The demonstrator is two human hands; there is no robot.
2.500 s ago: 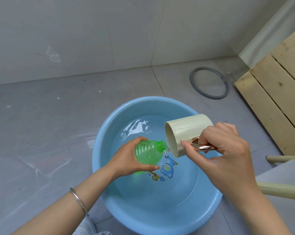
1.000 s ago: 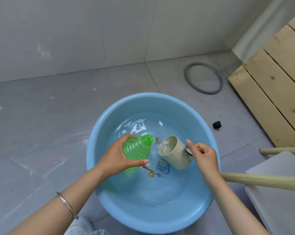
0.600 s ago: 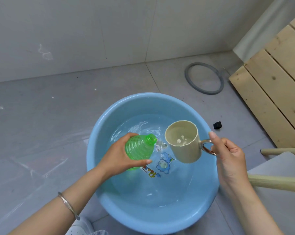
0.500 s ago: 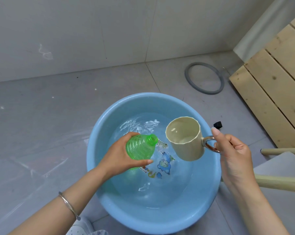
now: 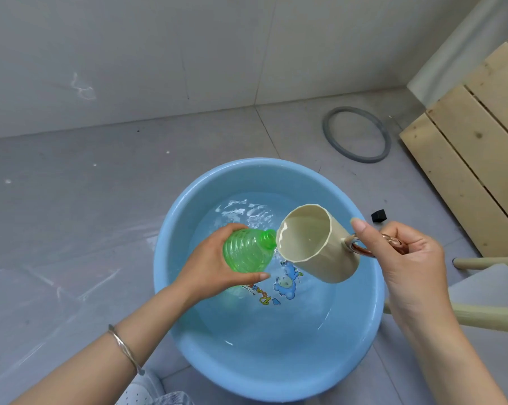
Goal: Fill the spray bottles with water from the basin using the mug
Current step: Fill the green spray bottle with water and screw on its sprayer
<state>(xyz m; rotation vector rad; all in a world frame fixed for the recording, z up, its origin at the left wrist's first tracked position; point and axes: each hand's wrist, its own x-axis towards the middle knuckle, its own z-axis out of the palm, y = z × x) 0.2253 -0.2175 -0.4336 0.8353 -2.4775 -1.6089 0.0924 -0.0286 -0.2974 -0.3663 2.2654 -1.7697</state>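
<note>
A round blue basin (image 5: pixel 170 235) holding water sits on the grey floor. Over it my left hand (image 5: pixel 208 270) grips a ribbed green spray bottle (image 5: pixel 246 251), capless and tilted with its neck pointing right. My right hand (image 5: pixel 404 258) holds a cream mug (image 5: pixel 320 244) by its copper-coloured handle. The mug is tipped left with water inside, its rim touching the bottle's open neck. A thin trickle of water falls just below the neck.
A grey rubber ring (image 5: pixel 356 134) lies on the floor beyond the basin. A small black cap (image 5: pixel 378 215) sits by the basin's right rim. A wooden pallet (image 5: pixel 475 159) stands at right, with pale wooden legs (image 5: pixel 492 317) and a grey seat at lower right.
The mug went from pouring down into the basin, scooped water, rose again and now tips against the bottle's neck. My left hand has kept the bottle almost still.
</note>
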